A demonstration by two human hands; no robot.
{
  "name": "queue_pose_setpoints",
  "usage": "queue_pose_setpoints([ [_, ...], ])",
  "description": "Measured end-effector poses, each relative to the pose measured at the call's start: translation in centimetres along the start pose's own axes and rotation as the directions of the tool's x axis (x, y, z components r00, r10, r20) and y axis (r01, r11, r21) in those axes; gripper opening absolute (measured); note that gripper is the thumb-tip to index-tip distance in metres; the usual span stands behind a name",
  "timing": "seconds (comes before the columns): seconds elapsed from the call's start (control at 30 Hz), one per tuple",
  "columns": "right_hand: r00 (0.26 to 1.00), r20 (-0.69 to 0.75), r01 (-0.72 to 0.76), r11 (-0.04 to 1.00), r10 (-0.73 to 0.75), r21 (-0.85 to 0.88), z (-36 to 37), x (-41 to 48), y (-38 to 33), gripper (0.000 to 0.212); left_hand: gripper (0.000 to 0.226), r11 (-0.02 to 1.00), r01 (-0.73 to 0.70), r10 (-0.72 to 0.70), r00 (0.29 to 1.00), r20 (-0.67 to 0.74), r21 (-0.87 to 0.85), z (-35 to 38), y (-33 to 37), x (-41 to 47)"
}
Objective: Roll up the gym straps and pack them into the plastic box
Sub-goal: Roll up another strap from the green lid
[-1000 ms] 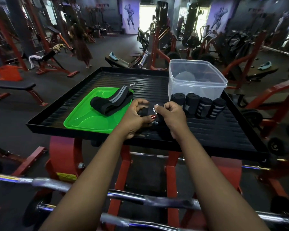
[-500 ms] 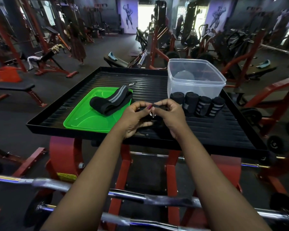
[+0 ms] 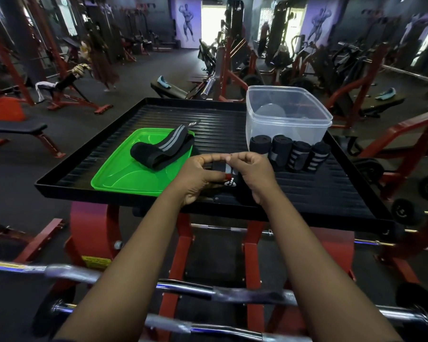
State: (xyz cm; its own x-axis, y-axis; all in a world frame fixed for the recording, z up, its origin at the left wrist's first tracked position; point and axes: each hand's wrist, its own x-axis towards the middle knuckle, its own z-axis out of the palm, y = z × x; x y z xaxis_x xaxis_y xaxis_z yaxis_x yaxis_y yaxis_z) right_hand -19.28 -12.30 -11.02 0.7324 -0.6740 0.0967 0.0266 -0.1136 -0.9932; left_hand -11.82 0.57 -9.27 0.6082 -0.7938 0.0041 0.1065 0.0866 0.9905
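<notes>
Taking 12 o'clock as the tray's far edge, both hands met at about 6 o'clock on the black tray (image 3: 215,119), close together with their fingertips almost touching. The left hand (image 3: 195,175) and the right hand (image 3: 255,174) each had fingers and thumb curled onto the strap (image 3: 220,167), pinching its top edge between them. The strap was black with a grey band and a white logo near its lower end. It sat low over the tray floor between the two palms. How tightly it was wound could not be told, since the fingers covered most of it.

At 1 o'clock stood the box (image 3: 288,119), clear plastic, open at the top, with a round disc-like shape showing faintly inside. Just in front of it, touching or nearly touching its near wall, four rolls (image 3: 298,155) lay side by side in a row, black with grey stripes, at about 3 o'clock from the hands' far side.

At 9 o'clock a green lid (image 3: 124,176) lay flat on the tray. A loose strap (image 3: 162,150) rested folded across its far right corner.

Chrome bars (image 3: 232,294) crossed under the forearms at the bottom of the view.
</notes>
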Motion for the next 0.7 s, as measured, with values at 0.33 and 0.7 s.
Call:
queue_pose_setpoints([
  [0.33, 0.994, -0.1, 0.031, 0.995, -0.04, -0.096, -1.0, -0.1, -0.4, 0.033, 0.032, 0.921, -0.212, 0.257, 0.961, -0.101, 0.326, 1.1, -0.2, 1.0],
  [0.7, 0.937, -0.312, 0.04, 0.932, -0.161, -0.36, -8.6, -1.9, -0.4, 0.073, 0.033, 0.797, -0.231, 0.289, 0.957, -0.017, 0.558, 9.5, -1.3, 3.5],
])
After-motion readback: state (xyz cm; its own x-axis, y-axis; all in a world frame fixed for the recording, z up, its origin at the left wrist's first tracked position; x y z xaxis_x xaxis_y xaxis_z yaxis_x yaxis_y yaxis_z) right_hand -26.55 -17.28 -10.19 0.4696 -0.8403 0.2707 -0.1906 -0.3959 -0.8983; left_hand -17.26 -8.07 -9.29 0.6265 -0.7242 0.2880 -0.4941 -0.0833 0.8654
